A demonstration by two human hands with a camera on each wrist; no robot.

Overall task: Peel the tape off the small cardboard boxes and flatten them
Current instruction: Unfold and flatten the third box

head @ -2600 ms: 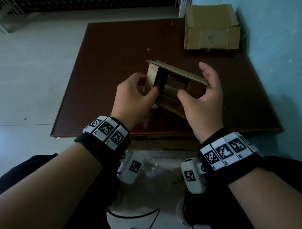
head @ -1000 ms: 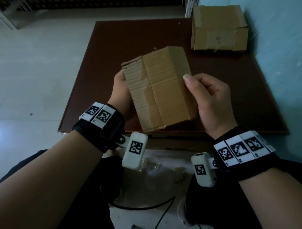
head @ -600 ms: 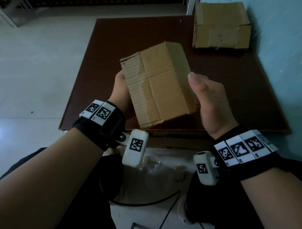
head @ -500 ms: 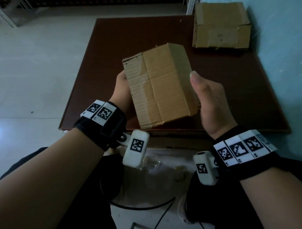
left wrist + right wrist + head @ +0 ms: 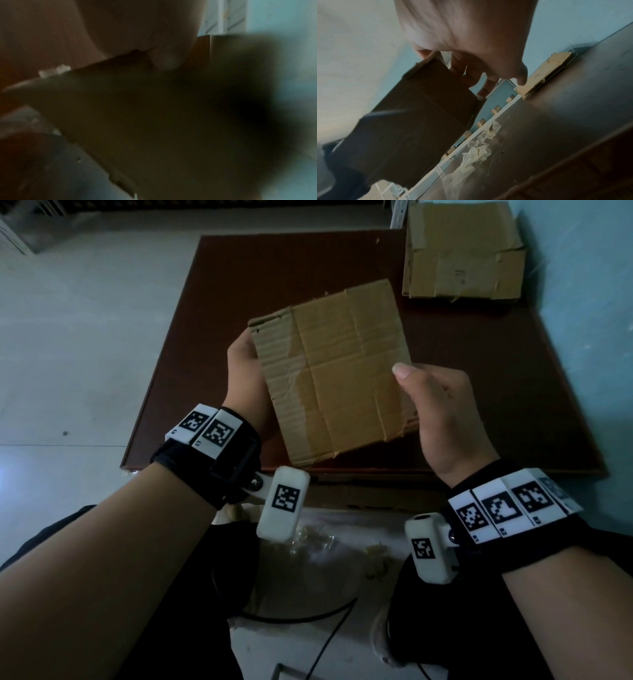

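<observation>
I hold a small brown cardboard box [image 5: 337, 371] above the dark brown table [image 5: 257, 272], its broad creased face turned up towards me and pressed nearly flat. My left hand [image 5: 245, 374] grips its left edge, with the fingers hidden behind the card. My right hand [image 5: 431, 402] grips the right edge, thumb on the front face. In the right wrist view the fingers [image 5: 481, 81] curl behind the cardboard box [image 5: 412, 121]. The left wrist view is blurred, showing only a fingertip [image 5: 168, 60] on the dark cardboard box [image 5: 145, 121].
A stack of flattened boxes [image 5: 462, 254] lies at the table's back right corner by the blue wall [image 5: 589, 302]. Crumpled clear tape [image 5: 476, 150] lies on the table below the held box. More scraps [image 5: 315, 539] and a black cable [image 5: 301, 616] lie near my lap.
The box was turned from its open end to its broad face. Since then the two hands have squeezed it flatter, and its side panel no longer shows.
</observation>
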